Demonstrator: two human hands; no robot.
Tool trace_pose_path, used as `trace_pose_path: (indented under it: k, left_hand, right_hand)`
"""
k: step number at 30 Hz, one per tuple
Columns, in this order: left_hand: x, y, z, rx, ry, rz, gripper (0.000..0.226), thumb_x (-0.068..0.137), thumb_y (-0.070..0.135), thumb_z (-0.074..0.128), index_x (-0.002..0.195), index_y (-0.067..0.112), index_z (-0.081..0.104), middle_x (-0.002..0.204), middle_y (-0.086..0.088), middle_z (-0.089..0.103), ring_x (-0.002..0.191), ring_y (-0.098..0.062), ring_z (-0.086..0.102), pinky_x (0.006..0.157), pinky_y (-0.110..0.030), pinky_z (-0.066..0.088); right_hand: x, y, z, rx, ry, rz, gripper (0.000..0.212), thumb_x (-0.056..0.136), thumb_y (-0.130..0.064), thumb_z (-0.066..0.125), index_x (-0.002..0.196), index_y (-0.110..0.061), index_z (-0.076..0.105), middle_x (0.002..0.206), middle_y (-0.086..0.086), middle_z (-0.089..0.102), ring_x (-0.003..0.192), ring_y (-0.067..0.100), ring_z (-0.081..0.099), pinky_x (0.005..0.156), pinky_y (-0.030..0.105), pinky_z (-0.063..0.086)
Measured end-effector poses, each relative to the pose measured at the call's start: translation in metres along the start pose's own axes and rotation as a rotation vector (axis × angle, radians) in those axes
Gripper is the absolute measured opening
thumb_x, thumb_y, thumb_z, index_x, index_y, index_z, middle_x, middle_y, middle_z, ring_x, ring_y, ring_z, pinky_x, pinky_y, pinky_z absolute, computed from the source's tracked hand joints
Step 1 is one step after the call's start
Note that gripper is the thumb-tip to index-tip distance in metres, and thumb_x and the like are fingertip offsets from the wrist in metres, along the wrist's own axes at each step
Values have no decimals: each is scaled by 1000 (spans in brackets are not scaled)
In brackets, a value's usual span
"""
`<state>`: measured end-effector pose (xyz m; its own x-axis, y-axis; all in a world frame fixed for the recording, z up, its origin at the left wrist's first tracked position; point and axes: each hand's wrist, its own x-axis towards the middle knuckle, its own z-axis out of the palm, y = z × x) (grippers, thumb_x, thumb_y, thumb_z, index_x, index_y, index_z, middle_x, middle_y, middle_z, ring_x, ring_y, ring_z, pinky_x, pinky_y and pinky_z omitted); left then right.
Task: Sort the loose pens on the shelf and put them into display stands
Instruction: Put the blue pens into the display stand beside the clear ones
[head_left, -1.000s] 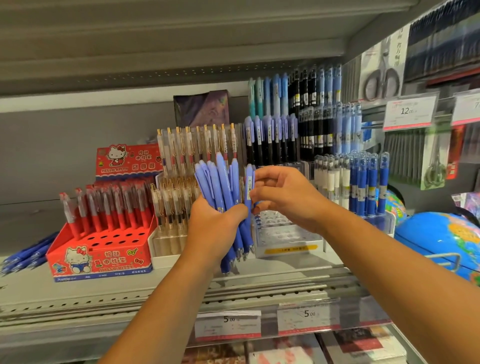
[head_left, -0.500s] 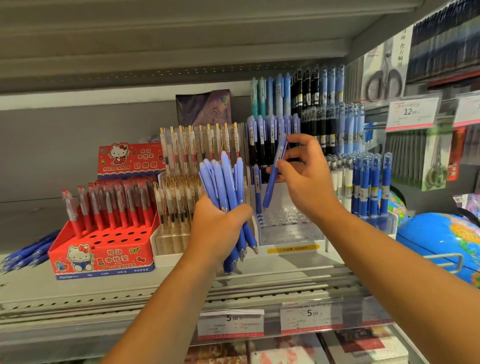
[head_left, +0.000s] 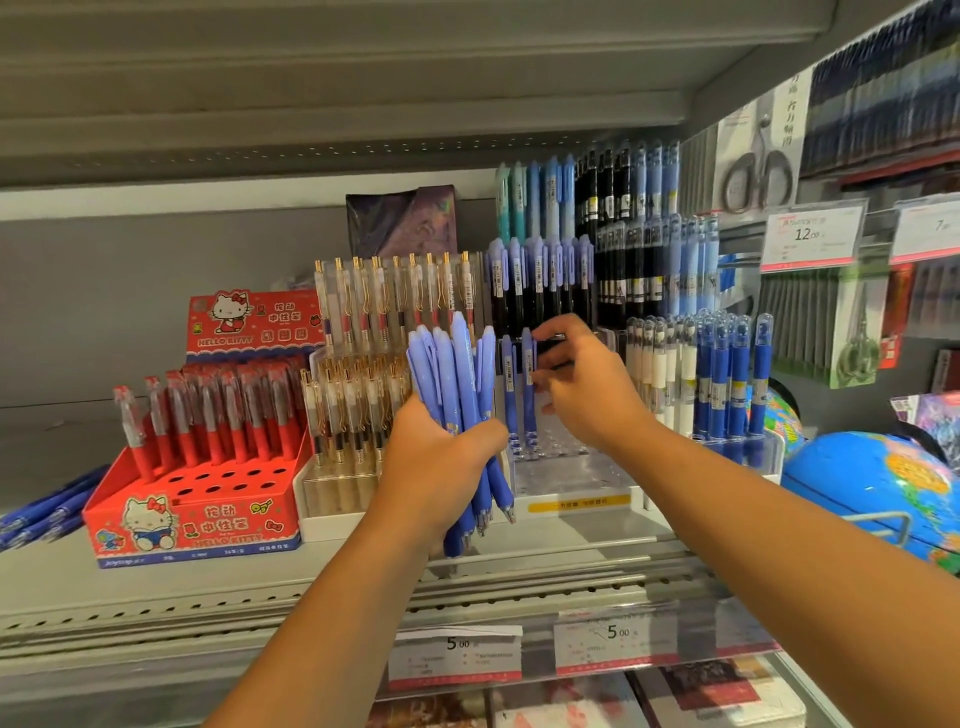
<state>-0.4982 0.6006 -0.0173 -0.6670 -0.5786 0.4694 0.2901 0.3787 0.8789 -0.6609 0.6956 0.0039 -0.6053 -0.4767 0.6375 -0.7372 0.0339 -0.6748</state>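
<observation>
**Task status.** Sorting is at an early stage.

- Two blue pens stand in the clear stand (head_left: 571, 478) at the middle of the shelf (head_left: 208, 577): the pen (head_left: 529, 415) now being seated, and a second pen (head_left: 508, 395) just beside it on its left.
- Most holes of this stand are unfilled.
- Left to place: the bundle of blue pens (head_left: 452, 374), and the loose pens (head_left: 47, 512) lying at the far left end of the shelf.

**Hands.**

- The left hand (head_left: 441, 467) grips the bundle around its lower half, in front of the stands and clear of the shelf. Its fingers (head_left: 483, 439) are wrapped tightly round the barrels.
- The right hand (head_left: 592, 400) pinches the upper barrel of the pen between thumb and fingertips. The other fingers are loosely curled above.
- The pen tip appears to sit in a rear-row hole. Whether it is fully home cannot be told.

**Orientation.**

| Item | Long axis | Ends |
|---|---|---|
| Pen in the right hand | Vertical | Clip end up, writing tip down in the stand |
| Second pen | Vertical, parallel to the first | Same |
| Bundle | Close to vertical, slightly fanned | Rounded top ends up and a little left; tips down and a little right |
| Loose pens | Flat on the shelf, running diagonally from near-left toward far-right | Which end leads cannot be told |
</observation>
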Motion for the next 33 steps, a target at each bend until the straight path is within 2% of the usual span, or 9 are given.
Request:
trace_pose_path:
  k: [3,5,11,14,16,19,23,27,33]
  left_hand:
    - [0,0,0,-16,-1,6,18,82,9,72,86,24,63,57,9,57,54,-15,58,62,-45,57]
    - [0,0,1,-26,-8,4,19,82,8,73,85,25,63,58,10,58,57,-16,58,65,-46,57]
    - [0,0,1,-47,-15,-7,14,82,10,74,87,17,63,68,-3,62,62,-21,61,67,-43,58]
    - [-1,1,2,-63,-9,-11,16,82,11,75,91,16,64,73,-7,63,64,-23,63,68,-43,58]
    - [-1,1,2,-69,-13,-5,16,82,10,74,92,18,65,72,-6,64,64,-23,63,67,-44,58]
    - [-1,3,2,-81,-39,14,22,79,6,71,91,25,69,71,-1,67,65,-21,64,66,-42,58]
    - [-1,3,2,-100,-46,6,28,79,6,69,96,27,68,75,2,70,70,-21,68,70,-43,59]
    - [-1,3,4,-102,-46,0,33,80,5,70,95,33,67,83,3,73,79,-21,71,74,-44,60]
    - [-2,6,5,-179,-84,35,32,81,4,73,97,31,67,77,12,73,72,-8,71,65,-24,56]
  right_hand:
    - [1,3,1,-68,-25,32,51,86,10,51,110,-35,47,90,0,63,76,4,64,52,19,44]
    - [2,5,2,-82,-60,47,55,84,12,50,110,-36,46,90,0,63,75,6,65,48,16,42]
    - [-2,0,0,-224,62,-33,39,89,-8,61,122,-27,52,96,-4,59,74,2,54,58,14,38]
    - [-11,-19,-1,-15,133,-118,22,92,-17,62,111,-25,57,94,-2,59,71,8,55,61,18,44]
    - [-19,-34,0,244,2,-132,11,93,-15,63,104,-18,63,90,1,65,71,11,59,60,25,50]
    - [-30,-45,2,484,-219,-94,11,93,-10,62,103,-6,66,72,-3,66,57,13,57,47,31,47]
    - [-34,-47,0,576,-263,-54,20,88,-6,67,106,0,64,73,3,65,59,19,59,48,33,47]
    - [-33,-46,-1,604,-263,-59,10,87,0,67,94,-8,67,71,0,68,62,18,62,49,30,51]
    - [-33,-43,-1,640,-240,-58,11,88,1,66,91,-9,69,71,2,68,64,15,67,54,26,54]
